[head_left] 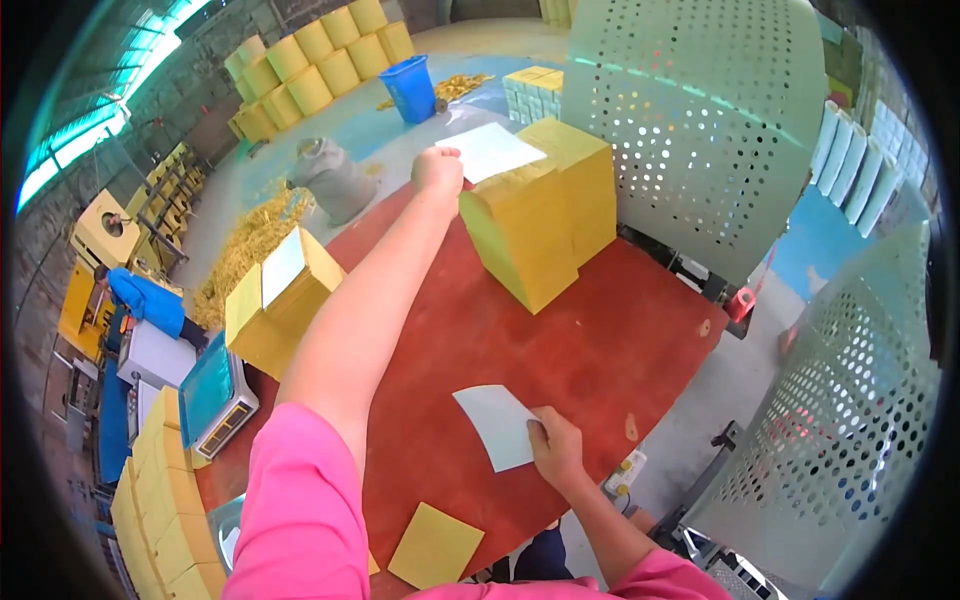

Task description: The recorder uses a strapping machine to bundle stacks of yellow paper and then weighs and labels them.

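1. White sheet: at the left rear of the tall yellow stack, partly over its top; whether resting or raised, cannot tell.
2. Left hand: arm outstretched, fingers closed on the sheet's left corner.
3. Pale sheet: above the red table, apart from the stack, slightly bowed.
4. Right hand: closed, thumb on the pale sheet's right edge; fingers beneath hidden.
5. Step, as judged: placing the white sheet on the stack.
6. Next move, as judged: calls for squaring its edges before release.
7. Beyond: smaller yellow stack, white-topped; scale beside it.
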Demonstrator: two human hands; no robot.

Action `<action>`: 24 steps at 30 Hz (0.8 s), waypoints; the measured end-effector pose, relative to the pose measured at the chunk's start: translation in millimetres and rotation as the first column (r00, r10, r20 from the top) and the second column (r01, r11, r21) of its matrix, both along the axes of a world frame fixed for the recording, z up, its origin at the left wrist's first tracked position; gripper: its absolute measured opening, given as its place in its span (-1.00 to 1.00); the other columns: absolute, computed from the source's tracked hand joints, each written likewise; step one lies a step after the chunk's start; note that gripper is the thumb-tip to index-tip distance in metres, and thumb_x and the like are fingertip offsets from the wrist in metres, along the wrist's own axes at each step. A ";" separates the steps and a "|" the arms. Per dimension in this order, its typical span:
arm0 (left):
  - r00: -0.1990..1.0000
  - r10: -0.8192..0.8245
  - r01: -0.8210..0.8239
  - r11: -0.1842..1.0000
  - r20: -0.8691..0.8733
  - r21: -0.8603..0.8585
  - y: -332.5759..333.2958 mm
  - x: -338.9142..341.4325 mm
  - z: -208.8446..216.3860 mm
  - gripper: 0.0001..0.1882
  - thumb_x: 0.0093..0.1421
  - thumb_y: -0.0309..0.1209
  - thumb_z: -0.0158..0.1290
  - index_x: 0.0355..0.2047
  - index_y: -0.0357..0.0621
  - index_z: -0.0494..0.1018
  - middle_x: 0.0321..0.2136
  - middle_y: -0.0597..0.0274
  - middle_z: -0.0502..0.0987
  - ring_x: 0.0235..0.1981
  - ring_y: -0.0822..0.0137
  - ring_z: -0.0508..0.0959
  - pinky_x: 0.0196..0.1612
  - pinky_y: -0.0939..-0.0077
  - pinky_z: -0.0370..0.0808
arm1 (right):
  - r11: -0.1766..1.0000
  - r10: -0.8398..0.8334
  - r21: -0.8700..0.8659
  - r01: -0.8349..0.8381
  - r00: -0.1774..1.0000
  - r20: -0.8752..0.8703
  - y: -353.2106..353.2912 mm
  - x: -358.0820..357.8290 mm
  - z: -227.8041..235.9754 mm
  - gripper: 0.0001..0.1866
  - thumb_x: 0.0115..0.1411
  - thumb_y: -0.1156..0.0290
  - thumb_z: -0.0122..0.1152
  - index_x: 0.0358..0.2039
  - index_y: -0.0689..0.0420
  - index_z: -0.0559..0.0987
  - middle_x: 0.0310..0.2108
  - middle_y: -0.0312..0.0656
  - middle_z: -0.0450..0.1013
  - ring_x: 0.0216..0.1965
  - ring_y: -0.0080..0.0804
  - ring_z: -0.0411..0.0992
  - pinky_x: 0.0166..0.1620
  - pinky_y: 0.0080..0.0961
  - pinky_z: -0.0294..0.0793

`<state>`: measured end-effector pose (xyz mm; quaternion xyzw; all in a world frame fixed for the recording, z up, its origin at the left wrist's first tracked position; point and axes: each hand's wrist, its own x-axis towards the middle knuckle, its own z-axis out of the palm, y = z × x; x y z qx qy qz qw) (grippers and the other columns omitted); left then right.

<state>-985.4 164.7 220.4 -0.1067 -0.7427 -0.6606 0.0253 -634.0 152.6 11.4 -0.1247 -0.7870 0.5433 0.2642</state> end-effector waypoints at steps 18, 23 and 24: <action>0.988 0.001 -0.071 0.892 -0.156 -0.446 -3.4 -29.6 -37.8 -0.76 0.05 -0.64 -0.01 -0.24 -0.41 0.52 -0.50 0.08 0.54 -0.63 0.33 0.50 -0.62 0.45 0.41 | 1.000 0.024 0.016 -0.024 1.000 0.020 0.8 2.8 0.7 -0.92 0.15 0.56 0.14 -0.31 0.18 0.52 -0.46 -0.05 0.49 -0.46 -0.12 0.50 -0.41 -0.35 0.45; 0.968 0.008 -0.140 0.845 -0.250 -0.517 3.6 -37.3 -46.5 -0.77 0.05 -0.61 0.02 -0.26 -0.37 0.55 -0.51 0.12 0.56 -0.62 0.36 0.51 -0.59 0.47 0.40 | 1.000 0.004 0.003 -0.004 1.000 0.011 2.1 2.4 2.3 -0.93 0.15 0.56 0.14 -0.32 0.18 0.52 -0.45 -0.05 0.50 -0.45 -0.12 0.51 -0.40 -0.34 0.46; 0.969 0.028 -0.149 0.860 -0.246 -0.487 8.0 -36.6 -45.4 -0.77 0.05 -0.61 0.02 -0.26 -0.36 0.55 -0.50 0.12 0.56 -0.61 0.36 0.51 -0.59 0.48 0.40 | 1.000 0.001 0.004 -0.001 1.000 0.012 3.3 2.2 3.2 -0.93 0.15 0.56 0.14 -0.32 0.18 0.52 -0.45 -0.05 0.50 -0.45 -0.12 0.51 -0.40 -0.34 0.46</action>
